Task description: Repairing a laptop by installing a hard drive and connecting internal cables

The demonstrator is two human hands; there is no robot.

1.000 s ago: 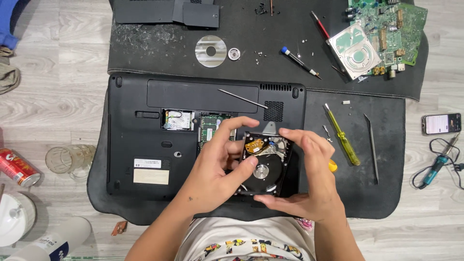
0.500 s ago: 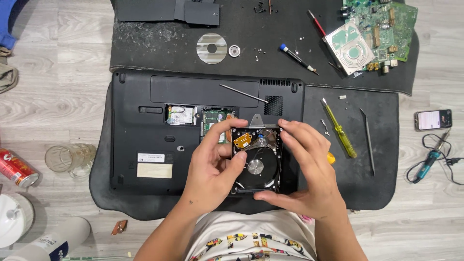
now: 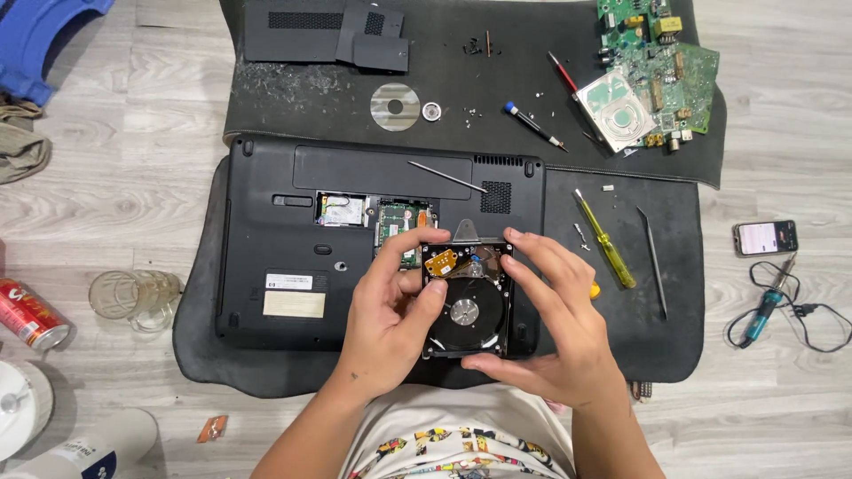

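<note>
Black laptop (image 3: 355,257) on a black mat (image 3: 621,293), yellow screwdriver (image 3: 605,241), green circuit boards (image 3: 666,62), red can (image 3: 31,315), pale woodgrain floor (image 3: 115,177).

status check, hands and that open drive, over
Left hand and right hand both grip the opened black hard drive with its shiny platter, above the upturned black laptop. Yellow-handled screwdriver lies apart, right.

Opened hard drive (image 3: 468,300) held between left hand (image 3: 390,324) and right hand (image 3: 555,333), above an upturned laptop (image 3: 355,177) on a mat (image 3: 683,266). Right of the laptop: screwdriver (image 3: 605,241), then pry tool (image 3: 654,263). Behind it: disc (image 3: 395,106); circuit boards (image 3: 670,66) at far right.
</note>
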